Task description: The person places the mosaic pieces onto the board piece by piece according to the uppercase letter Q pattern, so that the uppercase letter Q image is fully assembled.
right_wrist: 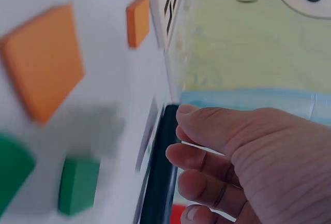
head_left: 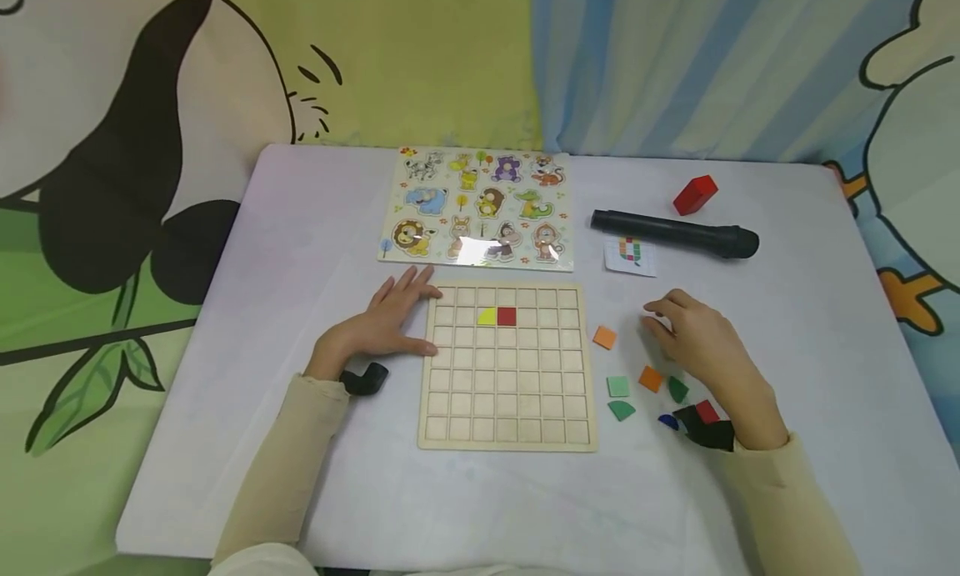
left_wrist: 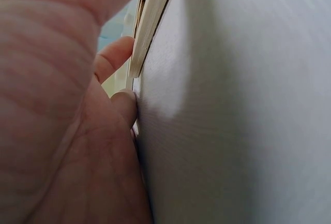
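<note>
A wooden grid board (head_left: 507,446) lies on the table with a yellow quarter-round piece (head_left: 487,316) and a red square piece (head_left: 507,316) side by side in its second row. Fingers spread, my left hand (head_left: 381,322) rests at the board's left edge; thumb and a finger touch it, as the left wrist view (left_wrist: 88,115) also shows. My right hand (head_left: 697,338) hovers over the table right of the board, fingers loosely bent with nothing between them. Near it lie orange squares (head_left: 650,378), a dark green quarter-round (head_left: 677,389) and, in the right wrist view, a green block (right_wrist: 78,185).
Behind the board lies an animal puzzle (head_left: 480,205). A black microphone (head_left: 675,232) partly overlaps a pattern card (head_left: 630,257), with a red block (head_left: 696,195) beyond. A light green square (head_left: 618,386), a green quarter-round (head_left: 621,410) and a blue piece (head_left: 668,422) lie right of the board.
</note>
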`<state>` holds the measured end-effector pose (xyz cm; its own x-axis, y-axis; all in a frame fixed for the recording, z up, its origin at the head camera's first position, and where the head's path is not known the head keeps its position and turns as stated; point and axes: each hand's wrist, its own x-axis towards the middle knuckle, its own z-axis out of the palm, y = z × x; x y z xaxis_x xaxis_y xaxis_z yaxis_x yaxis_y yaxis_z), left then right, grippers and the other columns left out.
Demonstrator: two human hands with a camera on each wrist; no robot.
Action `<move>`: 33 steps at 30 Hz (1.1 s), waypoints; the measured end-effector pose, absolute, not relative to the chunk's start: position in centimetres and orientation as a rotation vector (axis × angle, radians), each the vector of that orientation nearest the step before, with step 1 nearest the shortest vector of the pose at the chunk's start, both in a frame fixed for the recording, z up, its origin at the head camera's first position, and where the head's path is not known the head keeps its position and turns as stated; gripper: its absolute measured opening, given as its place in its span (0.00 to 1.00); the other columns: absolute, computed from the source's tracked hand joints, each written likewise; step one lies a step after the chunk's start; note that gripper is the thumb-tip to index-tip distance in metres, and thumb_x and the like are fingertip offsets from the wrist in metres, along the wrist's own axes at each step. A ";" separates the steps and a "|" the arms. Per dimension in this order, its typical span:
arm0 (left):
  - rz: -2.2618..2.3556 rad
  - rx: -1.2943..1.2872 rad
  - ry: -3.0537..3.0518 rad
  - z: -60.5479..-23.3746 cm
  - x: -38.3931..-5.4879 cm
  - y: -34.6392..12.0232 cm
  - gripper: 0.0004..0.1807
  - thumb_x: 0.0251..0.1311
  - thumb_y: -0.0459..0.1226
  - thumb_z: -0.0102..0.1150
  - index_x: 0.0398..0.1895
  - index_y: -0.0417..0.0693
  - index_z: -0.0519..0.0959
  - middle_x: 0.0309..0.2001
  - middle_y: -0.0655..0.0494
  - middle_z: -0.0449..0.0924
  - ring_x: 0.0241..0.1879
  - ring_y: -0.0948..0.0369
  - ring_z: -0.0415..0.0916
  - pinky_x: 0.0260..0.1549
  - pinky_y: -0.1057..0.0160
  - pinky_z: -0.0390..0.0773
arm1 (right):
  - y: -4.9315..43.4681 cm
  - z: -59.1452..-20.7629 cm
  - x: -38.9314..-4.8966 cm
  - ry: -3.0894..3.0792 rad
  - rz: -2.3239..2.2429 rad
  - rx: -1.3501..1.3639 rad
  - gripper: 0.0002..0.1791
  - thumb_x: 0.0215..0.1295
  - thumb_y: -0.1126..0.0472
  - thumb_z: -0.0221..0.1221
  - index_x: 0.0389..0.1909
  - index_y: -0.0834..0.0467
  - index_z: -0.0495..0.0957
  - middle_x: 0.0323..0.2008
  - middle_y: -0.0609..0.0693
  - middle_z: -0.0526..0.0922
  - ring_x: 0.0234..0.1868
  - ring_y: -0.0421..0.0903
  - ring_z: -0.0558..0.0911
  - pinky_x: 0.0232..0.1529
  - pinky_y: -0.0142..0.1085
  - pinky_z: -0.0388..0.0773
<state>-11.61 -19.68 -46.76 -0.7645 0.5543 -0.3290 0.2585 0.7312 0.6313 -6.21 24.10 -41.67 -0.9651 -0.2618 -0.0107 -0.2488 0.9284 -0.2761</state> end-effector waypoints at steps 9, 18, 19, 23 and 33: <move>0.797 0.637 2.429 -46.9 -11.5 -19.7 0.49 0.48 0.56 0.72 0.70 0.54 0.59 0.79 0.56 0.28 0.78 0.54 0.21 0.74 0.50 0.24 | 28.2 -41.9 -4.5 2.888 -0.387 -0.041 0.18 0.65 0.60 0.62 0.50 0.68 0.79 0.43 0.63 0.78 0.35 0.54 0.75 0.36 0.50 0.80; 0.776 0.627 2.423 -46.9 -11.7 -19.6 0.48 0.49 0.57 0.71 0.71 0.55 0.58 0.79 0.59 0.26 0.77 0.56 0.19 0.74 0.51 0.23 | 30.5 -43.0 -3.1 2.686 -0.406 0.100 0.25 0.59 0.58 0.66 0.56 0.65 0.76 0.47 0.64 0.74 0.43 0.60 0.73 0.42 0.54 0.81; 0.771 0.625 2.425 -46.9 -11.6 -19.6 0.48 0.49 0.57 0.71 0.71 0.56 0.58 0.79 0.60 0.26 0.77 0.57 0.19 0.74 0.52 0.23 | 30.6 -43.0 -3.1 2.678 -0.411 0.097 0.26 0.58 0.59 0.66 0.56 0.65 0.76 0.48 0.65 0.73 0.44 0.60 0.73 0.42 0.54 0.81; 0.779 0.632 2.427 -47.0 -11.6 -19.7 0.48 0.49 0.57 0.71 0.70 0.56 0.58 0.79 0.59 0.27 0.77 0.57 0.20 0.74 0.51 0.24 | 30.6 -43.1 -3.1 2.652 -0.431 0.094 0.28 0.57 0.60 0.66 0.58 0.65 0.74 0.50 0.65 0.72 0.45 0.60 0.72 0.43 0.54 0.81; 0.790 0.640 2.433 -46.9 -11.5 -19.7 0.49 0.48 0.57 0.71 0.71 0.55 0.58 0.79 0.55 0.28 0.77 0.55 0.20 0.74 0.50 0.24 | 30.7 -42.9 -3.1 2.643 -0.449 0.061 0.28 0.60 0.62 0.64 0.60 0.66 0.70 0.46 0.66 0.74 0.41 0.59 0.74 0.42 0.53 0.82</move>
